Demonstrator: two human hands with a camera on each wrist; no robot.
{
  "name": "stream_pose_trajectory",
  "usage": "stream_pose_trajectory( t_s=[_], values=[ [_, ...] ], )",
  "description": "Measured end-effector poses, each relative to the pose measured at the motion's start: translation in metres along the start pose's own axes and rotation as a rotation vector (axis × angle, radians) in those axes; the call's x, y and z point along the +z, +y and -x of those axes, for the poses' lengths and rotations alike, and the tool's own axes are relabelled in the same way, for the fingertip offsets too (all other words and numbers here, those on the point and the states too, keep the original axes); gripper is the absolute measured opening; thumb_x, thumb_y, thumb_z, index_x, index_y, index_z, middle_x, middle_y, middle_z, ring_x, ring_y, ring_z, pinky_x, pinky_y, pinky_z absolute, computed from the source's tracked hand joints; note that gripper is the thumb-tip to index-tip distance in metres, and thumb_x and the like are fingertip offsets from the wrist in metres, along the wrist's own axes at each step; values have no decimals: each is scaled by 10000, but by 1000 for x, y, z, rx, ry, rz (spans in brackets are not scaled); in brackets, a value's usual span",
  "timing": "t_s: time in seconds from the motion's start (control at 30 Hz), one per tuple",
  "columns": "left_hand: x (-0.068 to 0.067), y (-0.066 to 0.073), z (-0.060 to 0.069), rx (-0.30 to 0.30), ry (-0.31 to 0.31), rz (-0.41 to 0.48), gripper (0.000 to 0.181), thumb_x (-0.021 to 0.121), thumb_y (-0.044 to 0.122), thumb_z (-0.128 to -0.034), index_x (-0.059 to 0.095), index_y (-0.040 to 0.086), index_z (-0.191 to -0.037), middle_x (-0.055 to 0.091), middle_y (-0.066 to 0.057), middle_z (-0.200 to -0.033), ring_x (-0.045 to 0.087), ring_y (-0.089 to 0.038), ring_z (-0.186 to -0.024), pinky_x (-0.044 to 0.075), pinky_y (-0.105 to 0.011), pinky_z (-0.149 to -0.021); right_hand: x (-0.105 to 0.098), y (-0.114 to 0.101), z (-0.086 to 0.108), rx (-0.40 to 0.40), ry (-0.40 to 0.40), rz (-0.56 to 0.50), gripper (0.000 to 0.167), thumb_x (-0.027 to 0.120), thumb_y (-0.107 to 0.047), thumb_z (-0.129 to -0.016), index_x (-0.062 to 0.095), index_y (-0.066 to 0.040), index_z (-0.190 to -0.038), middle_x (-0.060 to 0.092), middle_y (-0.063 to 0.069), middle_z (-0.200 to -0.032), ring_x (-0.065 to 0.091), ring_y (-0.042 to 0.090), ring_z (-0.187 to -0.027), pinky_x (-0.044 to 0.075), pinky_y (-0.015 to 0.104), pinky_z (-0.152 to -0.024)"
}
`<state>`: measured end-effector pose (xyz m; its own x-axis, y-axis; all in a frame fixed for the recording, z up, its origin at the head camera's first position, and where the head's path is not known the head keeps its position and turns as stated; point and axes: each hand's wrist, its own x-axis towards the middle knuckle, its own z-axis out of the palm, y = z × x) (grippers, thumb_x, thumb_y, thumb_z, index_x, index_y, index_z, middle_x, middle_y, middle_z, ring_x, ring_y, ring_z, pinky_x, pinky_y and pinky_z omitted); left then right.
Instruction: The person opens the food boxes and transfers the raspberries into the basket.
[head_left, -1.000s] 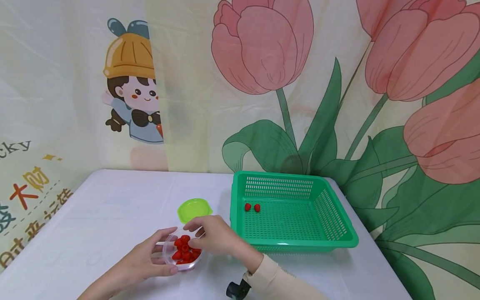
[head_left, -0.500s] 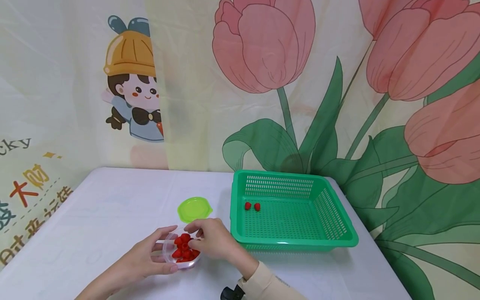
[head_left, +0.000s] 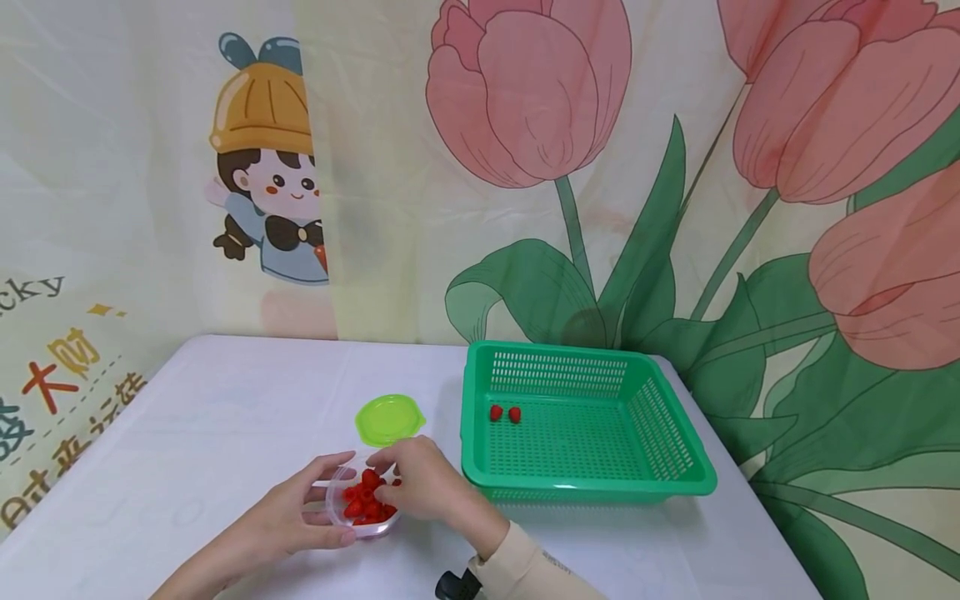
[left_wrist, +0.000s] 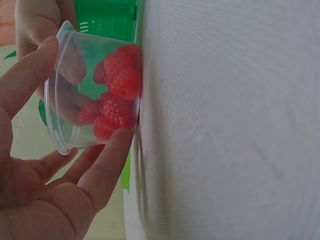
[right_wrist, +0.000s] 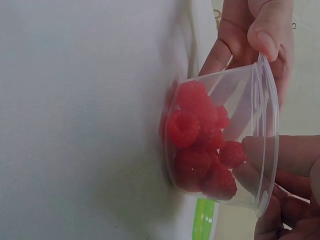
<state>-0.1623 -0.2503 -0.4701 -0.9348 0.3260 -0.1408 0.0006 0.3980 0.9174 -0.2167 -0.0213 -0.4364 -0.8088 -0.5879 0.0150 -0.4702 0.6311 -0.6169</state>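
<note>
A clear plastic tub (right_wrist: 273, 112) holding several red raspberries (left_wrist: 118, 67) stands on the white tabletop. My left hand (head_left: 281, 515) grips the tub from its left side, thumb at the near side and fingers around the far side. From the right, my right hand (head_left: 427, 482) reaches over the rim, with thumb and fingertips down inside. In the right wrist view those fingertips pinch one raspberry (right_wrist: 232, 154) at the top of the pile. Part of the pile is hidden behind the right hand in the head view.
A green plastic basket (head_left: 585, 483) stands to the right, with two raspberries (head_left: 514, 414) on its floor at the left. Just behind the tub lies a bright green lid (head_left: 390, 419). A printed curtain (head_left: 390, 167) hangs behind the white table (head_left: 247, 417).
The right hand has shifted slightly left and its fingers work among the raspberries, which have moved a little in the tub. The left hand keeps its hold.
</note>
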Motion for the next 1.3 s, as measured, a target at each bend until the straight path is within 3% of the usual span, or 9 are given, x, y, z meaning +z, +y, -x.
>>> stream_pose_trajectory(
  t_s=[0.17, 0.3, 0.57, 0.73, 1.3],
  values=[
    [0, 0, 0, 21, -6, 10, 1004, 903, 227, -869, 285, 86, -1647, 430, -284, -1595, 576, -432, -1344, 628, -339, -936, 2, 2, -1, -51, 3, 81, 289, 815, -108, -941, 810, -169, -1223, 767, -97, -1047, 611, 11, -894, 512, 97, -682],
    [0, -2, 1, 58, -17, 18, 1012, 900, 192, -870, 269, 53, -1649, 422, -309, -1588, 591, -444, -1326, 630, -342, -929, 2, 2, -1, -65, 9, 88, 248, 810, -104, -944, 826, -188, -1178, 775, -105, -1052, 606, 16, -901, 504, 99, -691],
    [0, 0, 2, 35, -9, 14, 1004, 899, 223, -874, 279, 81, -1651, 426, -281, -1606, 586, -422, -1341, 623, -332, -945, 5, 3, -2, -72, 51, 83, 114, 836, -84, -920, 834, -183, -977, 750, -127, -913, 630, 35, -907, 506, 91, -700],
    [0, 2, 2, 25, -9, 13, 1005, 903, 241, -871, 286, 93, -1649, 423, -277, -1610, 593, -413, -1337, 622, -328, -945, 8, 4, -5, -79, 66, 96, 127, 862, -91, -900, 827, -192, -968, 763, -130, -936, 646, 45, -948, 510, 86, -742],
    [-1, 0, 2, 70, -15, 14, 1012, 903, 209, -871, 273, 50, -1647, 427, -305, -1590, 590, -441, -1331, 623, -332, -941, 10, 4, -4, -100, 79, 136, 160, 873, -124, -899, 850, -222, -1023, 757, -164, -906, 605, 20, -891, 477, 99, -715]
  ],
)
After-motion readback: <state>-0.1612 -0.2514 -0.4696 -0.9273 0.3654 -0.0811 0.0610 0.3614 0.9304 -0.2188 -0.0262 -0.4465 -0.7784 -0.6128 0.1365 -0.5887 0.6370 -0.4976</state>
